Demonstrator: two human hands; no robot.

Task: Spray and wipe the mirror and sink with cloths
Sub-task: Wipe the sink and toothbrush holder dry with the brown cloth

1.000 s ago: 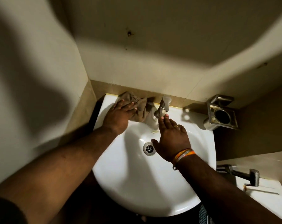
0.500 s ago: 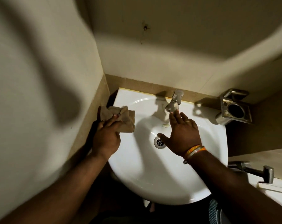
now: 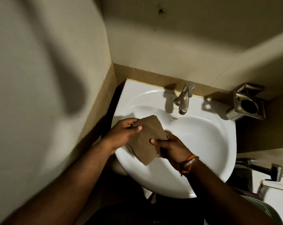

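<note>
A white sink fills the corner, its steel tap at the far rim. Over the near-left of the basin hangs a brown cloth, seemingly folded. The left hand pinches its far-left edge; the right hand grips its right edge.

I can make out only one bit of lettering: a small dark mark printed on the white sink, on the inner back wall just below the oval overflow hole under the tap. It is too small and blurred for me to read.
</note>
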